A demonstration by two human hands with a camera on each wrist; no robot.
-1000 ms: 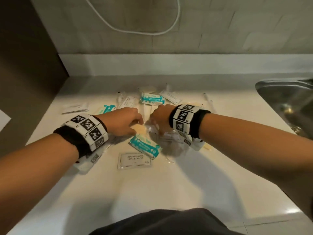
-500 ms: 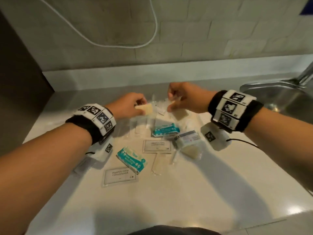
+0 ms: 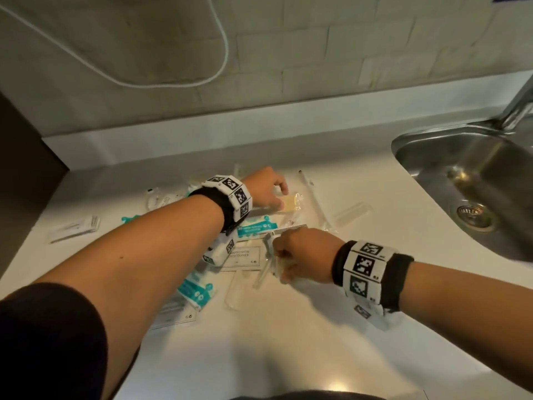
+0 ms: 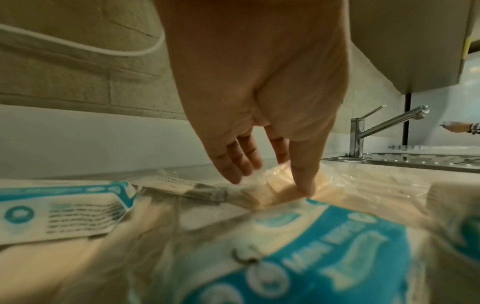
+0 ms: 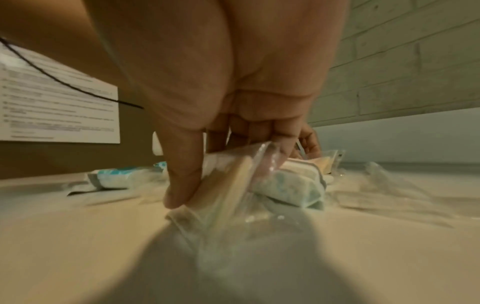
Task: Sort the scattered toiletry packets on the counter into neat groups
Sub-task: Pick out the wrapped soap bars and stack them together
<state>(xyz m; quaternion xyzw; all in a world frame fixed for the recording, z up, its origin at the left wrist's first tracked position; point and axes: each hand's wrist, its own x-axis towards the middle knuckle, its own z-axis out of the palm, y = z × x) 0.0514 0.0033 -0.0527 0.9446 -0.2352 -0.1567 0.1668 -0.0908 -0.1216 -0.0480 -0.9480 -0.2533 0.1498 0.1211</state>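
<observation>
Toiletry packets lie scattered on the pale counter (image 3: 288, 342). My left hand (image 3: 280, 194) reaches to the far side of the pile and pinches a yellowish clear-wrapped packet (image 3: 292, 203) between thumb and forefinger. The packet (image 4: 278, 185) rests on the counter under the left hand (image 4: 291, 170). Nearer me, my right hand (image 3: 284, 264) grips a clear packet (image 3: 264, 272) with a pale wooden stick inside. In the right wrist view this clear packet (image 5: 233, 185) stands tilted between thumb and fingers of the right hand (image 5: 226, 174). Teal-and-white wipe packets (image 3: 256, 228) and a shampoo sachet (image 3: 245, 255) lie between the hands.
A steel sink (image 3: 403, 145) with a tap (image 3: 519, 102) is set into the counter at the right. White sachets (image 3: 75, 228) lie apart at the left. Long clear packets (image 3: 350, 213) lie right of the pile. A dark panel (image 3: 26, 168) bounds the left.
My left hand has carried the yellowish packet to the far side and set it on the counter. My right hand came back from the far side and took hold of the clear packet.
</observation>
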